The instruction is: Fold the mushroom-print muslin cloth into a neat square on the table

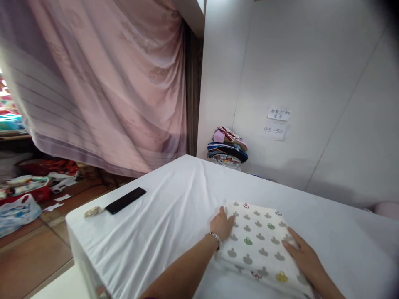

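Note:
A folded white cloth (259, 249), printed with grey, green, red and yellow mushroom-like shapes, lies on the white-covered table (168, 232) in front of me. My left hand (222, 226), with a silver bracelet at the wrist, grips its left edge, thumb on top. At the right edge my right hand (303, 254) grips the cloth too, thumb over the print and the other fingers along the side. The fingertips on both sides are partly hidden by the cloth. Its near edge looks slightly blurred.
A black phone (125, 200) and a small beige item (94, 211) lie at the table's left edge. Folded clothes (227, 147) are stacked by the white wall, which bears paper labels (276, 131). A pink curtain (124, 83) hangs left, with a red basket (28, 189) on the floor.

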`<state>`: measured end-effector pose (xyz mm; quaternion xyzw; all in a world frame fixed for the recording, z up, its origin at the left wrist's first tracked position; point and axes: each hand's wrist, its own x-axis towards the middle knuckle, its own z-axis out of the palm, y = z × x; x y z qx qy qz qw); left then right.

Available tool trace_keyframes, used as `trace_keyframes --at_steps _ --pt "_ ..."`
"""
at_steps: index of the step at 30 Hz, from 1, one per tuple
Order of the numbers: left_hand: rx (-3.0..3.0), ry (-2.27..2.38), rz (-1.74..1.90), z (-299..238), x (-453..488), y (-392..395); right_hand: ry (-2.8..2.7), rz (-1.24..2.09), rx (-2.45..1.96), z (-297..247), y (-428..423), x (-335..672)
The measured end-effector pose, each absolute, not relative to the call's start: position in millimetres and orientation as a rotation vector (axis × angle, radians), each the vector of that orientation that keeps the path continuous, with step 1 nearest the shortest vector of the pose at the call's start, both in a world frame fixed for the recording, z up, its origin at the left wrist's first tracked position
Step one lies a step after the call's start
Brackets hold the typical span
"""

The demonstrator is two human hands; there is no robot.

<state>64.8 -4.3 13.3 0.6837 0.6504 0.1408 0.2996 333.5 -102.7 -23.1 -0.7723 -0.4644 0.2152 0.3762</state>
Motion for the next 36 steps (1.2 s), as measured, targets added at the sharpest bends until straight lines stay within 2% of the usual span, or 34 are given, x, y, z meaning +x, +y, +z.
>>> trace_keyframes --at_steps 7,11,14,20,27,36 --pt "1.875 1.679 0.374 14.2 62.5 -9.6 -1.332 0.461 -2.089 -9.1 -105.7 338.1" --pt "2.01 1.68 0.504 22.8 66.0 -1.0 -1.518 0.282 -2.154 7.8 -107.6 318.5" --pt "2.28 1.547 0.608 25.8 79.3 7.0 -1.792 0.218 -2.008 21.5 -110.5 275.0" --pt "2.419 1.414 0.364 8.2 92.6 18.6 -2.377 0.27 -1.671 4.8 -125.7 199.4" --pt "2.44 1.438 0.389 -2.2 89.4 20.3 -2.474 0.255 -1.572 1.5 -134.5 174.1" --pt "2.401 1.336 0.28 23.4 86.7 10.4 -2.482 0.217 -1.533 -4.4 -135.7 160.2"
